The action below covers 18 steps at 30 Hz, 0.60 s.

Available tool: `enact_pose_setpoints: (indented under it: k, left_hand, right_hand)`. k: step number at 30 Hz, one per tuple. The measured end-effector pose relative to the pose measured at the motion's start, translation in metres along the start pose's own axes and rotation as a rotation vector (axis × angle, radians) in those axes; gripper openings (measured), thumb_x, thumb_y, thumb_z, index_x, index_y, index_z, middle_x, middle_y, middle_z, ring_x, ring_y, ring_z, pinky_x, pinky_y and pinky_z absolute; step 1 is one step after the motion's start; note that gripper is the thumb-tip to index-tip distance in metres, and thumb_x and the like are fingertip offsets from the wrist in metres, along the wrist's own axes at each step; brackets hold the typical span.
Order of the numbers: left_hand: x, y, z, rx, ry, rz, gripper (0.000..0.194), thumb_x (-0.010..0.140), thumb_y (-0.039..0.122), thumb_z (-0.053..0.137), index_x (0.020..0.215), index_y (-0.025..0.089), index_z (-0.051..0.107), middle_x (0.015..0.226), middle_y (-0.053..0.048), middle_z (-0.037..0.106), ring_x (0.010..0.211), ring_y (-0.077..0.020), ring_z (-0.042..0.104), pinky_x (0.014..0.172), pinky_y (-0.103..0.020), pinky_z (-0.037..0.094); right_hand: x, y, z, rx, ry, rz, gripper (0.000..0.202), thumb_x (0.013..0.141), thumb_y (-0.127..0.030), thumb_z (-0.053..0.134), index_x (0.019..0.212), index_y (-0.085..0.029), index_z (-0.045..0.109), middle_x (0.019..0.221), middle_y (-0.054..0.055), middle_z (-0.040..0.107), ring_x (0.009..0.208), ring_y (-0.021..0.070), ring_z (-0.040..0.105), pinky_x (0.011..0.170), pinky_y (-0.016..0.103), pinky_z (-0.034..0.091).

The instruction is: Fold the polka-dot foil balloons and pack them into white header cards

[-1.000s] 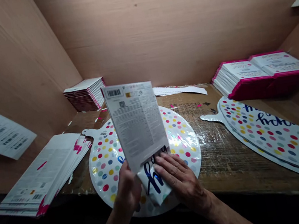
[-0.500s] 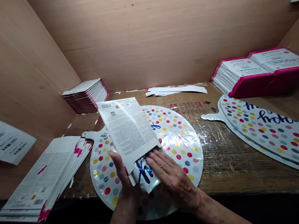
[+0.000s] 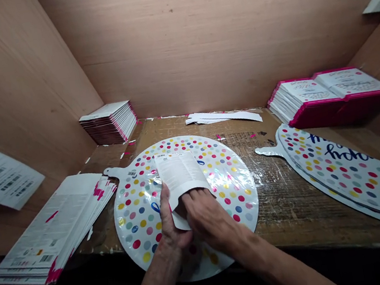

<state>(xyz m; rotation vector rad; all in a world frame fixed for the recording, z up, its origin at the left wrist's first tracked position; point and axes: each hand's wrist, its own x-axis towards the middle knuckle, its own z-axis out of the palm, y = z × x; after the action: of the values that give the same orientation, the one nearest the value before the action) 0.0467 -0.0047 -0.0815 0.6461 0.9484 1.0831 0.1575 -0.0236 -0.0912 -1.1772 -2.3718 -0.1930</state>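
Note:
A white printed paper envelope is held over a round foil balloon with coloured dots, which lies flat on the table. My left hand grips the envelope along its left side, thumb on top. The near end of the envelope gapes open, and the bent, close-set fingers of my right hand reach inside its mouth. Those fingertips are hidden, as is anything they press or hold. The folded foil piece does not show now.
Flat printed envelopes are piled at left, with another stack behind. White paper strips lie at the back. Pink-edged packets stand at right behind more flat dotted balloons. Wooden panels enclose the table.
The folded foil piece with blue lettering, half out of the envelope before, has gone from sight. My right fingers have moved into the envelope's mouth. The envelope has shifted right and tilted lower.

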Motion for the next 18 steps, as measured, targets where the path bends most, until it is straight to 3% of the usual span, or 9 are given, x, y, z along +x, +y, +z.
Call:
enact_pose_setpoints:
  k: [3,5,7,8,9,10,12,15,18]
  left_hand:
    - [-0.001,0.016,-0.023,0.417,-0.017,-0.049,0.077,0.085,0.079,0.029,0.104,0.017,0.071,0.085,-0.011,0.075,0.083,-0.027,0.071,0.077,-0.041,0.057]
    - [-0.003,0.026,-0.033,0.89,0.1,-0.053,0.066,0.084,0.076,0.04,0.075,0.019,0.07,0.061,-0.008,0.068,0.069,-0.027,0.069,0.066,-0.038,0.054]
    - [-0.002,0.029,-0.035,1.334,0.301,0.128,0.055,0.086,0.067,0.047,0.065,0.02,0.065,0.059,-0.007,0.066,0.07,-0.0279,0.068,0.066,-0.038,0.052]
    - [0.0,0.028,-0.033,1.478,0.358,0.284,0.048,0.088,0.061,0.048,0.07,0.02,0.067,0.068,-0.009,0.069,0.078,-0.0289,0.069,0.071,-0.038,0.052]
    - [0.003,0.023,-0.029,1.562,0.343,0.448,0.042,0.09,0.054,0.048,0.082,0.019,0.07,0.083,-0.011,0.073,0.091,-0.03,0.069,0.078,-0.04,0.052]
    - [0.007,0.016,-0.024,1.607,0.253,0.587,0.038,0.092,0.048,0.048,0.097,0.018,0.07,0.102,-0.013,0.073,0.105,-0.0309,0.065,0.088,-0.043,0.051]
    - [0.015,-0.001,-0.014,1.646,-0.056,0.743,0.039,0.095,0.039,0.047,0.123,0.017,0.063,0.133,-0.015,0.063,0.129,-0.0321,0.051,0.104,-0.049,0.043]
    - [0.024,-0.025,-0.002,1.673,-0.419,0.76,0.043,0.098,0.035,0.044,0.136,0.018,0.055,0.147,-0.013,0.051,0.142,-0.0334,0.037,0.113,-0.057,0.032]
    - [0.028,-0.035,0.002,1.628,-0.548,0.722,0.044,0.1,0.033,0.04,0.139,0.018,0.052,0.15,-0.012,0.048,0.144,-0.0319,0.033,0.116,-0.058,0.029]
  right_hand:
    - [-0.042,-0.009,-0.005,-0.024,0.068,-0.056,0.043,0.093,-0.009,0.042,0.135,-0.001,0.05,0.133,0.023,0.059,0.13,0.0325,0.05,0.105,0.049,0.048]
    - [-0.071,-0.01,-0.002,-0.042,0.087,-0.035,0.041,0.096,-0.013,0.044,0.134,0.0,0.052,0.133,0.025,0.06,0.131,0.0324,0.05,0.103,0.048,0.05]
    - [-0.092,-0.009,-0.001,-0.04,0.059,0.004,0.04,0.096,-0.015,0.047,0.133,-0.002,0.054,0.132,0.024,0.061,0.13,0.0318,0.052,0.102,0.047,0.051]
    - [-0.099,-0.007,-0.003,-0.024,0.049,0.005,0.039,0.096,-0.014,0.047,0.132,-0.004,0.056,0.132,0.023,0.061,0.129,0.031,0.053,0.102,0.047,0.051]
    - [-0.104,-0.004,-0.007,0.002,0.051,-0.003,0.037,0.096,-0.013,0.047,0.131,-0.007,0.058,0.129,0.021,0.064,0.126,0.0294,0.056,0.101,0.045,0.052]
    - [-0.106,-0.001,-0.013,0.033,0.067,-0.009,0.034,0.096,-0.013,0.047,0.127,-0.01,0.061,0.124,0.018,0.067,0.12,0.0269,0.06,0.098,0.042,0.053]
    - [-0.105,0.009,-0.026,0.072,0.123,0.004,0.027,0.097,-0.014,0.048,0.117,-0.014,0.066,0.108,0.013,0.073,0.104,0.0219,0.066,0.089,0.036,0.055]
    - [-0.1,0.03,-0.042,0.016,0.123,0.067,0.02,0.097,-0.016,0.051,0.106,-0.018,0.068,0.096,0.009,0.072,0.091,0.0202,0.065,0.085,0.035,0.051]
    - [-0.099,0.05,-0.044,-0.02,-0.039,0.047,0.018,0.098,-0.019,0.052,0.102,-0.02,0.069,0.094,0.007,0.07,0.089,0.0199,0.061,0.084,0.035,0.049]
